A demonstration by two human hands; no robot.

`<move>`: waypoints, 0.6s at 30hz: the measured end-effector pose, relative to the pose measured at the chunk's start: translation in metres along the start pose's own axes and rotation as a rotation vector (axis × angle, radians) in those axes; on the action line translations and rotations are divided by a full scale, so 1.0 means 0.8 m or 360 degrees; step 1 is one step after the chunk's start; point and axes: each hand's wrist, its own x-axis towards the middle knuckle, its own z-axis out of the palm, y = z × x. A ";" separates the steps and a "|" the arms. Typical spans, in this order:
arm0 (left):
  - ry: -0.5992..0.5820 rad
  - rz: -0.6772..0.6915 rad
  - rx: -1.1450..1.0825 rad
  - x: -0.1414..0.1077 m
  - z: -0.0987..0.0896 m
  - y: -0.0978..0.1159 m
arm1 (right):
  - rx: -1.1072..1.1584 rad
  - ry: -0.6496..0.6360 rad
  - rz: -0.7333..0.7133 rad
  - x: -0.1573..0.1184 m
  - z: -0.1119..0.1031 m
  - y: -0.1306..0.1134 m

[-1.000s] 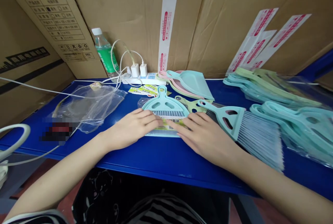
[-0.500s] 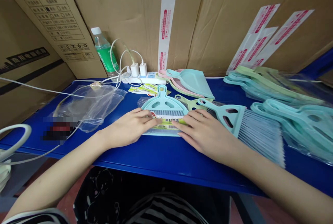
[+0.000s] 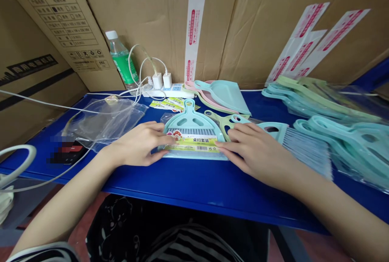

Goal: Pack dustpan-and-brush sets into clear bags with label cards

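A light-blue dustpan and brush set lies in a clear bag on the blue table, its handle pointing away from me. Across its lower half sits a printed label card, now fully visible. My left hand grips the set's left edge, thumb low and fingers curled over the side. At the right edge, my right hand holds on with bent fingers. Beneath the right hand and beyond it lies a loose blue brush, partly covered. A green handle shows behind the set.
Stacked dustpans and label cards lie behind. Bagged sets are piled right. On the left are clear bags, a bottle, cables and a power strip. Cardboard boxes wall the back.
Both hands have slid outward from the label to the set's sides, the left hand leftward and the right hand rightward. The label is uncovered.
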 end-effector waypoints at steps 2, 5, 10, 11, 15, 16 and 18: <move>-0.0012 -0.0045 -0.0069 -0.001 -0.002 -0.004 | 0.0061 -0.0075 0.0039 -0.001 -0.002 0.003; -0.0019 -0.0096 -0.0194 -0.002 -0.004 -0.009 | 0.0143 -0.0142 0.0089 -0.002 -0.002 0.006; 0.0012 -0.0199 -0.0344 -0.003 -0.002 -0.015 | 0.0168 -0.0183 0.0161 0.000 -0.001 0.006; 0.0017 -0.0211 -0.0359 -0.003 -0.001 -0.016 | 0.0168 -0.0194 0.0173 0.000 -0.001 0.007; 0.0058 -0.0243 -0.0378 -0.002 0.002 -0.016 | 0.0188 -0.0243 0.0219 0.001 -0.002 0.006; 0.0062 -0.0241 -0.0389 -0.002 0.003 -0.016 | 0.0194 -0.0264 0.0237 0.002 -0.002 0.005; 0.0068 -0.0227 -0.0428 -0.001 0.004 -0.016 | 0.0219 -0.0317 0.0277 0.003 -0.002 0.003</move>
